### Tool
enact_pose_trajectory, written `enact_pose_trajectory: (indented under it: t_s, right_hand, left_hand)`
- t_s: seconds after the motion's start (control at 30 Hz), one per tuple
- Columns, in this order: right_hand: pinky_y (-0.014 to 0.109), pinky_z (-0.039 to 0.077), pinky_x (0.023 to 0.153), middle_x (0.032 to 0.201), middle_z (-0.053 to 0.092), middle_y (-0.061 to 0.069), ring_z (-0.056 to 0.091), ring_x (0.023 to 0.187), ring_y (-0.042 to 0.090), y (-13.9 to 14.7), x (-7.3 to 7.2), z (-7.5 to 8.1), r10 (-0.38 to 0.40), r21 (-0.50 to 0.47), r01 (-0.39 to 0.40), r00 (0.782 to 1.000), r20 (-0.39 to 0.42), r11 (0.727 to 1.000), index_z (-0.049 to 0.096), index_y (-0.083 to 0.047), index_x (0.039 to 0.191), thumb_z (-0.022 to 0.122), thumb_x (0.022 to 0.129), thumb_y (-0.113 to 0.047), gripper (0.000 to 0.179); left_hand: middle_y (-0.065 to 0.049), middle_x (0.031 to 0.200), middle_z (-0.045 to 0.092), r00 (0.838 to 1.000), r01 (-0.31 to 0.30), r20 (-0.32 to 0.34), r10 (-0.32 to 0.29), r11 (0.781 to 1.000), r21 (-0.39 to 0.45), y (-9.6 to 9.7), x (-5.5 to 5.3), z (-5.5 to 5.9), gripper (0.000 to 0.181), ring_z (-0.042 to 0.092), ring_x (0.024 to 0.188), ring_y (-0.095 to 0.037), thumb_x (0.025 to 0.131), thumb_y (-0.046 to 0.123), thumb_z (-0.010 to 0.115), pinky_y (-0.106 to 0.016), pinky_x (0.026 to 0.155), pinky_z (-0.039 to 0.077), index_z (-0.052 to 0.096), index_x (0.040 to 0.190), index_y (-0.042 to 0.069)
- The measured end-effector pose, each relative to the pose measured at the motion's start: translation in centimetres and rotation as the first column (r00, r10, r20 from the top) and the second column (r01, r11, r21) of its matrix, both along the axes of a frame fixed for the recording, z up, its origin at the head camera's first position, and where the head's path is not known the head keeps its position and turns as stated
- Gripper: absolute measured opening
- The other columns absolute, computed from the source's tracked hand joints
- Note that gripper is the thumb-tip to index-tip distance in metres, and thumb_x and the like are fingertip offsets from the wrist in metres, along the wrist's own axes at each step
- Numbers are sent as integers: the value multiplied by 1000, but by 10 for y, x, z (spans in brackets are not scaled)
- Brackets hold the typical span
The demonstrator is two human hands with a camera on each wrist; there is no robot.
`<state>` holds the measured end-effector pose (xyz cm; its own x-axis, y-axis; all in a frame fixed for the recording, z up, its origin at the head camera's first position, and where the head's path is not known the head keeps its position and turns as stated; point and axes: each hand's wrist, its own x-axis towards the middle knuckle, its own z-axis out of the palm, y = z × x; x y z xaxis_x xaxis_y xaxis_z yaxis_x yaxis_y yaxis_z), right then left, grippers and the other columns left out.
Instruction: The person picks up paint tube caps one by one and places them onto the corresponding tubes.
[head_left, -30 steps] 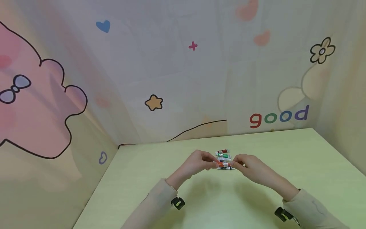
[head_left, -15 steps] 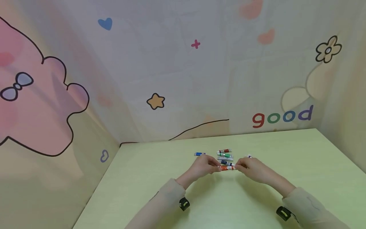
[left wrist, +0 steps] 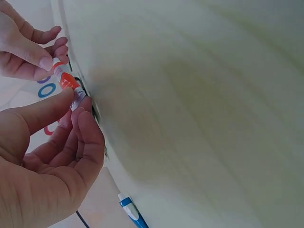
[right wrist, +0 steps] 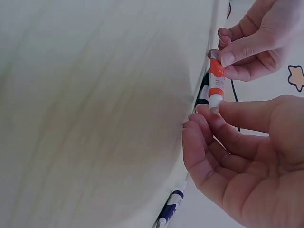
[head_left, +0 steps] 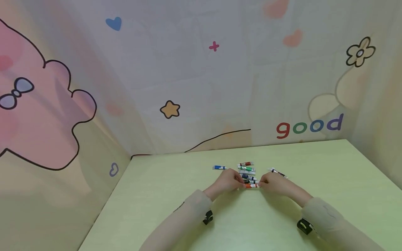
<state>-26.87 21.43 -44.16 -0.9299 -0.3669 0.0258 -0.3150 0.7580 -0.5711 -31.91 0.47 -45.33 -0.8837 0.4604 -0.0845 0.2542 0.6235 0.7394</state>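
An orange paint tube [head_left: 252, 186] with a white cap lies crosswise between my two hands. My left hand [head_left: 228, 180] pinches its crimped silver end between thumb and fingers. At the cap end, my right hand [head_left: 275, 183] pinches with thumb and fingertips. Just behind it sits a black-labelled paint tube [right wrist: 203, 90], partly covered by the orange one. Beyond that a row continues away from me: a dark blue tube [head_left: 248, 177], a pale silvery tube [head_left: 246, 172], a green tube [head_left: 246, 168] and a dark red tube [head_left: 245, 164].
A blue paint tube [head_left: 219, 167] lies alone left of the row. To the right, behind my right hand, is a dark purple-banded white tube [head_left: 278, 173]. The pale green table [head_left: 176, 209] meets a printed cloth backdrop [head_left: 201, 87] at its back edge.
Both hands have drawn the orange tube toward me, from over the row to its front. The blue and purple-banded tubes, hidden by the hands at first, have come into view.
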Motion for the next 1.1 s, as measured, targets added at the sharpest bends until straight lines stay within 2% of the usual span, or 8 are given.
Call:
enact_pose_trajectory:
  t_s: [0.27,0.5,0.67,0.83,0.97,1.1]
  right_hand:
    - [28,38,56,69,57,-1,47,61,13,-2,-8,-5,-36,23,36,999,24,999,71,-1,84,64,96,-8,15]
    - [29,41,59,73,60,0,50,66,15,0,-9,-3,-72,36,71,997,38,997,70,-2,84,66,94,-9,13]
    - [33,46,63,81,65,6,54,71,19,26,-14,10,-128,-11,128,992,18,992,69,3,89,66,95,-9,13]
    - [41,52,70,92,67,18,59,79,27,62,-23,20,-200,2,200,980,-22,980,67,10,99,64,94,-7,18]
    - [48,51,77,98,66,24,60,87,33,78,-26,19,-229,18,228,973,24,973,65,12,102,64,94,-8,22]
    - [49,50,79,98,66,21,58,90,34,81,-28,11,-244,34,242,964,102,970,65,10,102,69,92,-15,27]
  left_hand:
    - [3,74,61,1000,-12,-19,11,998,-57,3,-4,2,9,49,60,-9,86,11,81,-21,53,41,74,81,7]
    - [2,73,60,1000,-25,-13,24,998,-65,4,-4,2,11,49,57,-10,85,10,81,-22,51,40,72,82,6]
    - [4,79,62,999,-32,-37,29,997,-70,-1,-8,6,12,51,64,-9,85,15,82,-22,57,42,73,85,7]
    - [3,82,65,994,-49,-99,41,996,-74,-11,-16,16,12,55,72,-11,86,16,81,-25,65,44,73,87,6]
    - [3,83,67,990,-46,-135,35,996,-75,-13,-22,20,12,56,75,-10,87,16,80,-25,68,45,74,89,7]
    - [3,82,67,988,-28,-152,17,998,-65,-7,-26,20,11,56,74,-10,88,16,79,-24,67,44,74,91,7]
